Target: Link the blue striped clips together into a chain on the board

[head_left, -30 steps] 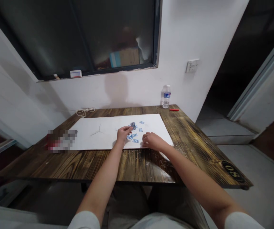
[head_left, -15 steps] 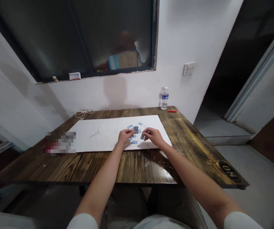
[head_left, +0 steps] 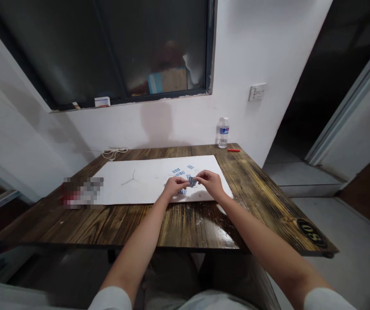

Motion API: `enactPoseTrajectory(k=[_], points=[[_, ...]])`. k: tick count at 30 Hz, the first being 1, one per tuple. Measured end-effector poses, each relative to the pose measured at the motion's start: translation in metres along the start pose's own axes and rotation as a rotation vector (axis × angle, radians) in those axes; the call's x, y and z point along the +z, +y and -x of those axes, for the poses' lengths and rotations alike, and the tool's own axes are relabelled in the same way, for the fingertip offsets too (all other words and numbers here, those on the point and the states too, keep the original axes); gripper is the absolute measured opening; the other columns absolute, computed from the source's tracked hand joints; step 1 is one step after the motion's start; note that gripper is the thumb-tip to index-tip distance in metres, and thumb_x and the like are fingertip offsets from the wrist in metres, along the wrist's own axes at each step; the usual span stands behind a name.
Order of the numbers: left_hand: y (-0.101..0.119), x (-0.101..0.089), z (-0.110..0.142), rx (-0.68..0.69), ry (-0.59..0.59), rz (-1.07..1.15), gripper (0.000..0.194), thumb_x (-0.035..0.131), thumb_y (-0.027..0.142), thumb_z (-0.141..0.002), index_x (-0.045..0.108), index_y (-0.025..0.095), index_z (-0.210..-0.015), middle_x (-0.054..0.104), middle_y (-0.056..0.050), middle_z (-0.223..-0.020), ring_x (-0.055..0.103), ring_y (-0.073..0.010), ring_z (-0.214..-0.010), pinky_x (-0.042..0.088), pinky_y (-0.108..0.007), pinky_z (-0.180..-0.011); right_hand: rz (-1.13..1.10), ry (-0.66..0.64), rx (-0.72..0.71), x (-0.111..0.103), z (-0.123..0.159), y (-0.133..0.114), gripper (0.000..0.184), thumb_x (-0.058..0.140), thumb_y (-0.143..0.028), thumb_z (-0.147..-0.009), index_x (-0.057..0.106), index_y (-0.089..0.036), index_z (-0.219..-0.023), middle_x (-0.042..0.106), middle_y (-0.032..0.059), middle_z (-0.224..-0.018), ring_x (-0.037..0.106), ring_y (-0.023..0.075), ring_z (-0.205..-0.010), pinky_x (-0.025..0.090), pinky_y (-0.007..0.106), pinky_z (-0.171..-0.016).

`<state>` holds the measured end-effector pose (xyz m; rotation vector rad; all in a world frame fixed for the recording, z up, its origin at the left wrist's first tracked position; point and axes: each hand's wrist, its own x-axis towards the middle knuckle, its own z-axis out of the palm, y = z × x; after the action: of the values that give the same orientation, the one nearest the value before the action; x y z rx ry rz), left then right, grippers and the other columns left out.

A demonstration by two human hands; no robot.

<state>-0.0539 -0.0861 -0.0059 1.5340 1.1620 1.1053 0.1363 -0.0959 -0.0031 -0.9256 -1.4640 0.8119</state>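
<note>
Above the white board [head_left: 146,187] my left hand [head_left: 174,187] pinches several small dark rectangular cards [head_left: 192,182] between thumb and fingertips. From the other side my right hand [head_left: 211,182] is closed on a small dark card at the edge of the same bunch, so the two hands' fingertips almost meet. Where one card ends and another begins is too small to make out. Scattered on the board around my hands lie several small blue-and-white striped cards [head_left: 176,171]; my left hand partly covers some of them.
The board rests on a dark wooden table [head_left: 123,224]. At the back stand a water bottle [head_left: 223,132] and, beside it, a red pen [head_left: 233,150]. A coiled white cable [head_left: 115,151] lies at the back left. A blurred-out object [head_left: 83,192] covers the board's left end.
My right hand rose from the board with a small dark card and met the bunch in my left hand. My left hand moved a little right and toward me, uncovering some striped cards.
</note>
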Motion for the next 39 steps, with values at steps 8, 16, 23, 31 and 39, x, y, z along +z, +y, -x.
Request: enactPoseTrajectory(k=[8,16,23,31,39], points=[[0.001,0.002,0.003,0.020,-0.070,0.020,0.039,0.083,0.049,-0.052,0.074,0.016,-0.068,0.067,-0.005,-0.057,0.057,-0.0144,-0.052,0.042,-0.026,-0.052,-0.017,0.015,0.004,0.003,-0.001,0.012,0.042,0.070,-0.061,-0.065,0.060,-0.021,-0.067,0.066,0.0033,-0.068,0.061,0.0181,-0.065,0.049,0.029,-0.062],[-0.004,0.004,0.003,0.007,-0.098,0.067,0.033,0.084,0.044,-0.053,0.072,0.016,-0.067,0.066,-0.004,-0.056,0.056,-0.0128,-0.051,0.041,-0.024,-0.052,-0.155,-0.058,0.079,0.010,0.004,0.008,0.044,0.075,-0.059,-0.060,0.052,-0.022,-0.066,0.062,0.0001,-0.061,0.061,0.0178,-0.059,0.051,0.031,-0.057],[-0.003,0.004,0.003,0.001,-0.102,0.064,0.035,0.083,0.045,-0.055,0.072,0.015,-0.070,0.065,-0.003,-0.056,0.054,-0.0120,-0.050,0.040,-0.024,-0.052,-0.141,-0.028,0.036,0.011,0.002,0.017,0.040,0.074,-0.056,-0.064,0.054,-0.022,-0.070,0.063,0.0001,-0.064,0.061,0.0174,-0.062,0.051,0.030,-0.060],[-0.001,-0.002,-0.002,0.042,0.107,0.145,0.037,0.083,0.044,-0.053,0.069,0.015,-0.071,0.065,-0.001,-0.060,0.053,-0.0105,-0.051,0.042,-0.024,-0.053,0.434,-0.101,-0.170,-0.003,-0.002,0.022,0.020,0.059,-0.030,-0.086,0.064,-0.019,-0.102,0.070,0.0080,-0.103,0.062,0.0196,-0.097,0.046,0.035,-0.089],[-0.001,-0.006,-0.006,0.025,0.291,0.230,0.040,0.084,0.043,-0.049,0.069,0.014,-0.073,0.061,0.000,-0.054,0.051,-0.0098,-0.048,0.039,-0.023,-0.050,0.989,-0.464,-0.177,-0.003,0.001,0.015,0.030,0.055,-0.025,-0.089,0.065,-0.019,-0.116,0.069,0.0113,-0.104,0.062,0.0206,-0.100,0.043,0.027,-0.088]])
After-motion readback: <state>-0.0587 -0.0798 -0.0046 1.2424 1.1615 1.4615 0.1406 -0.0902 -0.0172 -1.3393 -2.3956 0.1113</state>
